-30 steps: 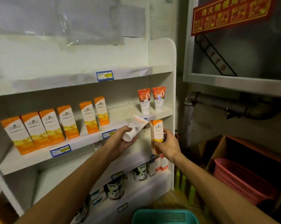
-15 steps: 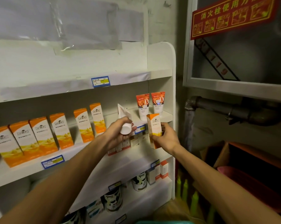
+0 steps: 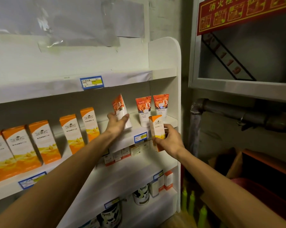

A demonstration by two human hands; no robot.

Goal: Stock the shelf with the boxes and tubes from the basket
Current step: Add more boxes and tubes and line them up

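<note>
Tube (image 3: 121,111) gripped by left hand (image 3: 116,124) beside two shelved tubes (image 3: 152,109), right hand (image 3: 169,139) clutching orange box (image 3: 157,130).

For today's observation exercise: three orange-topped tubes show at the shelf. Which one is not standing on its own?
The leftmost tube, tilted and gripped by the left hand. The other two tubes stand upright, cap down, untouched near the shelf's right end.

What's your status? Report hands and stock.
Left hand holds tube, tilted, over shelf. Right hand grips orange box. Two tubes standing alongside.
</note>
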